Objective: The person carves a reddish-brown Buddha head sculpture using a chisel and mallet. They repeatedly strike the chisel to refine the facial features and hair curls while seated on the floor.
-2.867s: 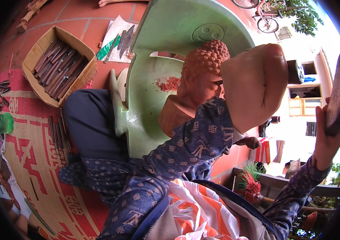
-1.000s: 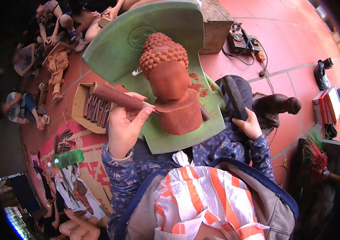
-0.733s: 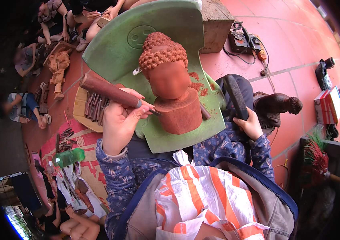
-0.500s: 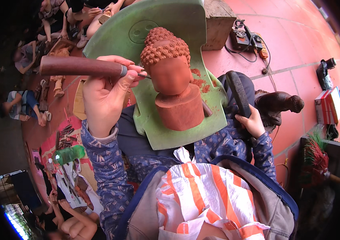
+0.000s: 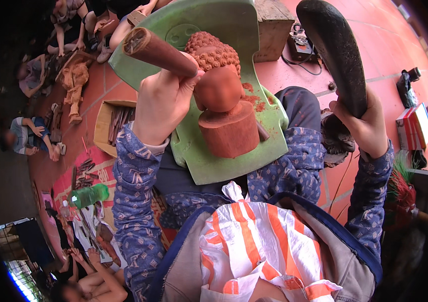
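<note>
A reddish-brown wooden bust (image 5: 228, 130) with curled hair and a round base stands on a green plastic chair seat (image 5: 206, 170) across my lap. My left hand (image 5: 161, 108) is closed around a carving chisel (image 5: 161, 53) at the left side of the carved head. The chisel's handle points up and left; its blade is hidden behind my fingers and the head. Raised to the right of the bust, my right hand (image 5: 367, 123) grips a dark, curved wooden mallet (image 5: 335, 48). Red wood shavings (image 5: 255, 98) lie on the seat beside the bust.
To the left are a cardboard box (image 5: 104, 133) of chisels, a green bottle (image 5: 89, 195) and a carved figure (image 5: 75, 83). Other people sit along the left. A wooden block (image 5: 274, 30), a black electrical box (image 5: 302, 50) and a dark carving (image 5: 335, 141) are on the right.
My right hand has lifted the mallet from beside my knee up and to the right. My left hand has moved right, and the chisel's handle has tilted upward.
</note>
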`<state>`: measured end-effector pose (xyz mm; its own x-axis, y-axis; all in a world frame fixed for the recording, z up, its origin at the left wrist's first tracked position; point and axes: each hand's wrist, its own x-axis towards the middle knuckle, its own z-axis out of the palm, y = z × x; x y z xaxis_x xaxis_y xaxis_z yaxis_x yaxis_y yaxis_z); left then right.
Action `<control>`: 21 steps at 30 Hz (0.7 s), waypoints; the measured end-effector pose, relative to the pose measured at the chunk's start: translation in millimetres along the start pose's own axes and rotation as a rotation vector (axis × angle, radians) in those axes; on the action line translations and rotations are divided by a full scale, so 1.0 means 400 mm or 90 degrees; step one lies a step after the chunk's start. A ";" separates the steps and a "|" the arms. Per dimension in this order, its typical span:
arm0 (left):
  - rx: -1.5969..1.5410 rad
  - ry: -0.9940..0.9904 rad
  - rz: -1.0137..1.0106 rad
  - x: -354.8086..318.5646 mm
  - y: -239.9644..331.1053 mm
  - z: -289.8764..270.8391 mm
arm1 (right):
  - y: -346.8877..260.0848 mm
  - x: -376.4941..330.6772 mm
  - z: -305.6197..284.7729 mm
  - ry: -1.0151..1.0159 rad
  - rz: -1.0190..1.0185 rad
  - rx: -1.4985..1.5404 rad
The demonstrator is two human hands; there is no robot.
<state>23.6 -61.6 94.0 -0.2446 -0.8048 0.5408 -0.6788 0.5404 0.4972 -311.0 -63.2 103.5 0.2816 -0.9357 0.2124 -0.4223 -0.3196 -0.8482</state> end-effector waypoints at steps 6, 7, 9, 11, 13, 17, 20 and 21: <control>0.094 -0.014 0.043 -0.004 -0.015 0.007 | -0.135 0.042 -0.027 -0.043 -0.177 -0.158; 0.092 -0.014 0.041 -0.010 -0.019 0.007 | -0.156 0.049 -0.033 -0.046 -0.229 -0.202; 0.089 -0.012 0.041 -0.020 -0.033 0.011 | -0.188 0.066 -0.042 -0.050 -0.334 -0.293; 0.055 0.059 0.090 -0.024 -0.059 0.026 | -0.206 0.078 -0.045 -0.011 -0.385 -0.339; 0.054 0.035 0.041 -0.024 -0.044 0.023 | -0.233 0.091 -0.053 -0.001 -0.395 -0.381; 0.106 0.044 0.117 -0.025 -0.045 0.022 | -0.272 0.122 -0.043 0.019 -0.458 -0.424; 0.132 0.056 0.135 -0.020 -0.048 0.019 | -0.286 0.147 -0.031 0.019 -0.495 -0.421; 0.113 0.050 0.123 -0.019 -0.046 0.017 | -0.302 0.142 -0.021 0.025 -0.473 -0.469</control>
<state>33.4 -67.0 76.1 -0.3315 -0.6654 0.6689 -0.7371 0.6252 0.2566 -251.3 -79.1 222.0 0.6630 -0.4659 0.5859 -0.5779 -0.8161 0.0051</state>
